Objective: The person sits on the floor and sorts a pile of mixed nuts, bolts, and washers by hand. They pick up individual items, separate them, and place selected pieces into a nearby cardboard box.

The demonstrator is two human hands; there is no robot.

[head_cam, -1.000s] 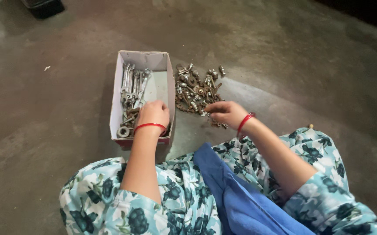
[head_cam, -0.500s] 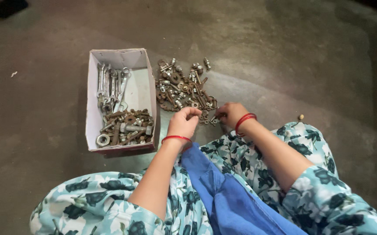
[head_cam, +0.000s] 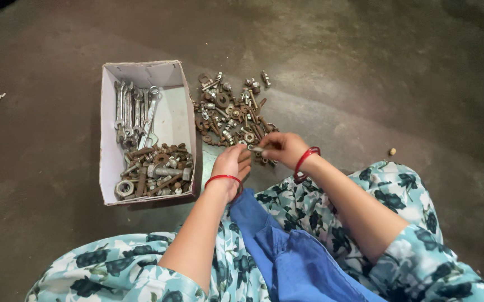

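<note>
We observe our right hand (head_cam: pixel 282 149) pinching a small bolt (head_cam: pixel 257 149) at its fingertips, just beside the pile of rusty hardware (head_cam: pixel 230 112) on the floor. Our left hand (head_cam: pixel 232 162), loosely curled and holding nothing, hovers alongside, near the cardboard box (head_cam: pixel 107 126).

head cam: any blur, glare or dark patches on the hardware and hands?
Head view: sharp overall; loose pile of bolts and nuts and spanners in the white cardboard box are crisp. Left hand and right hand show at most slight softness. Light is soft, no glare; concrete floor darkens toward the top corners.
</note>
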